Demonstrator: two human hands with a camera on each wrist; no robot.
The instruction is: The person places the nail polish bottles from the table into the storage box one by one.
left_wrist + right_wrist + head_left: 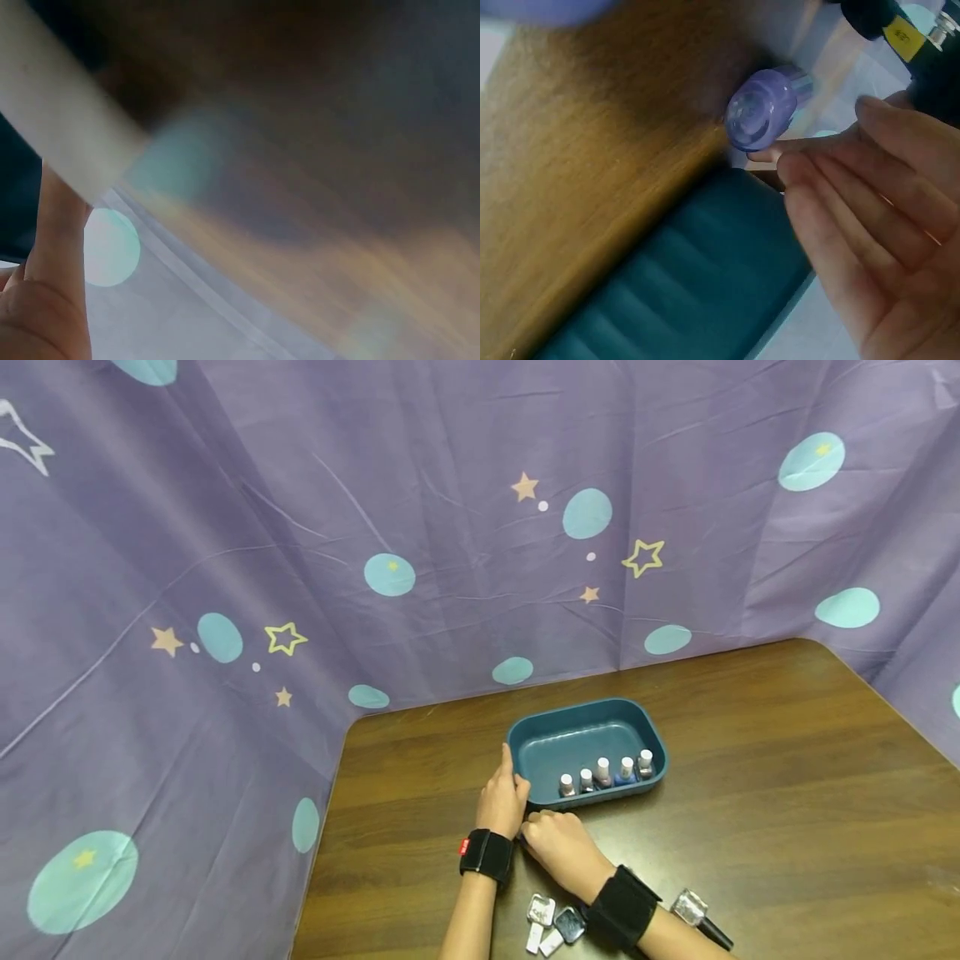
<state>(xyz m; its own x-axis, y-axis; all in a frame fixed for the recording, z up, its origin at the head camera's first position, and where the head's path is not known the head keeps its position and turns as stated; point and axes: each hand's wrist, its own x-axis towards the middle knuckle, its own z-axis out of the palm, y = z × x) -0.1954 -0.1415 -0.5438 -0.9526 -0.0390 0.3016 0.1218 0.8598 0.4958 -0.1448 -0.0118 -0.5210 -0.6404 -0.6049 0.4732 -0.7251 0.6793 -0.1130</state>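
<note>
Though five bottles [603,774] are already in the tray [562,752], three others [540,910] lie on the table [750,793]; beside the tray, the right hand [566,852] holds a purple bottle [757,116], and the left hand [502,802] touches it, finger straight.

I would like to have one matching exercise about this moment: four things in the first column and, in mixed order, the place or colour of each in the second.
Column 1
1. Tray
2. Five pale-capped bottles
3. Black-capped bottle
4. Purple bottle

Column 2
A. Lying on the table, to the right of the right wristband
B. At the fingertips of the right hand
C. Dark teal, with the left hand at its left end
D. In a row inside, along the near wall

Right pairs: 1-C, 2-D, 3-A, 4-B
</note>
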